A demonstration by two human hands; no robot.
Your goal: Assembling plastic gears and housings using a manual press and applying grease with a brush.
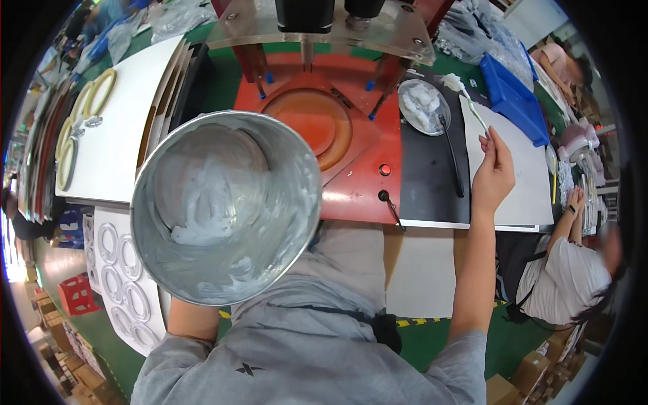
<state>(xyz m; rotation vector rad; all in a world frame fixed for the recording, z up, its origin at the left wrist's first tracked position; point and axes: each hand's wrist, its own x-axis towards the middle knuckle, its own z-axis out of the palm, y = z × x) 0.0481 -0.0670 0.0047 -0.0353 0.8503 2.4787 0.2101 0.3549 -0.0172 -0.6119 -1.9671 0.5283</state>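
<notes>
While the right hand (493, 172) pinches the handle end of a thin brush (470, 104) between thumb and fingertips, the other fingers loosely curled, the brush's white-loaded tip points away toward a small dish (423, 106) of white paste on the black mat (432, 169). The left hand is hidden behind a large metal bucket (226, 206), which it seems to hold up from below near the chest; only the forearm shows under the rim, so the grip cannot be told. The bucket tilts its mouth toward the camera, and its inside is smeared with whitish-grey paste, a thicker lump lying low on the wall. By the look of it the bucket is mostly scraped out, with only smears and that lump left, while the dish is well filled; I judge the paste work to be well along, though the round recess in the red fixture (317, 125) under the press stands bare, with no part laid in it. A black tool (451, 152) lies on the mat just beside the dish. Farther left, a white board (128, 128) carries yellowish rings (100, 91), and a lower sheet holds grey rings (125, 283). At the right a seated person (574, 270) works at the same bench, near a blue tray (516, 101).
</notes>
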